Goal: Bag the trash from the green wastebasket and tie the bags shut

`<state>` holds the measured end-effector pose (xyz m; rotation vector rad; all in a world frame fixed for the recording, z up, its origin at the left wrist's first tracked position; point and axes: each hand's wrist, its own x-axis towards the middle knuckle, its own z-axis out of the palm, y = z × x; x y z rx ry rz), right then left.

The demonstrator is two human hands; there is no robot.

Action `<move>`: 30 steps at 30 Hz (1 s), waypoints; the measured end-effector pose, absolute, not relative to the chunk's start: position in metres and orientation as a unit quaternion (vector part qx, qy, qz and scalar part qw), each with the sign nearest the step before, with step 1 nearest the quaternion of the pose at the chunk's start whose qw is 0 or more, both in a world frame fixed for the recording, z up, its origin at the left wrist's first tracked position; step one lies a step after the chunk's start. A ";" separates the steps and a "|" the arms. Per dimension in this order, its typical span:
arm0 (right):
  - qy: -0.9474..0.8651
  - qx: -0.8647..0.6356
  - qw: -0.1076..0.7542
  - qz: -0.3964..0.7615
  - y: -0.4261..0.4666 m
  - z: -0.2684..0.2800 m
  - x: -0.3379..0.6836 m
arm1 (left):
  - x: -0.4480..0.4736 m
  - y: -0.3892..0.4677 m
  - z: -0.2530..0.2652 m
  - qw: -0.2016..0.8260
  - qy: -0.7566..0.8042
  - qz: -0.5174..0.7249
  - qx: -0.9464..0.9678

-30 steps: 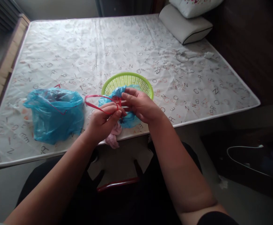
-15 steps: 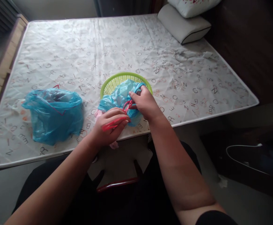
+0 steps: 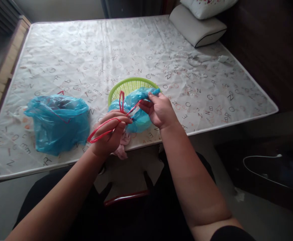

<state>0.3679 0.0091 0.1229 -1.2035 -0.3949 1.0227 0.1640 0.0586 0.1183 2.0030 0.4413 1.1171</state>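
A blue plastic bag (image 3: 140, 122) with a red drawstring (image 3: 103, 125) is stretched between my hands, in front of and partly over a green basket (image 3: 121, 87). My left hand (image 3: 111, 132) pinches the drawstring, and red loops stand out above and across its fingers. My right hand (image 3: 161, 108) grips a gathered edge of the same bag between thumb and fingers, near the basket's right rim. A crumpled pink cloth (image 3: 122, 147) lies below my left hand and hangs over the front edge. The bag hides most of the basket's inside.
To the left stands another blue bag (image 3: 61, 127), open at the top, with dark contents and a red drawstring. A letter-printed mattress (image 3: 199, 77) spans the view. Pillows (image 3: 196, 28) sit at its far right corner. A chair (image 3: 126, 197) is below.
My left hand has drawn the red drawstring left and down, so its loops are longer. My right hand has shifted slightly right, stretching the bag's edge. More pink cloth shows.
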 end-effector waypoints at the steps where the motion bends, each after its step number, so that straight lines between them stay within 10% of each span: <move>1: -0.182 -0.541 0.678 0.463 0.008 0.124 0.367 | 0.164 0.058 0.119 0.396 0.181 0.444 0.783; 11: -0.372 -0.683 0.581 0.239 -0.010 0.157 0.357 | 0.165 0.060 0.119 0.386 0.167 0.439 0.794; 16: -0.507 -0.582 0.530 0.350 -0.006 0.158 0.345 | 0.167 0.057 0.114 0.357 0.103 0.417 0.830; 30: -0.289 -0.609 0.705 0.221 -0.008 0.115 0.424 | 0.163 0.079 0.115 0.358 0.157 0.409 0.824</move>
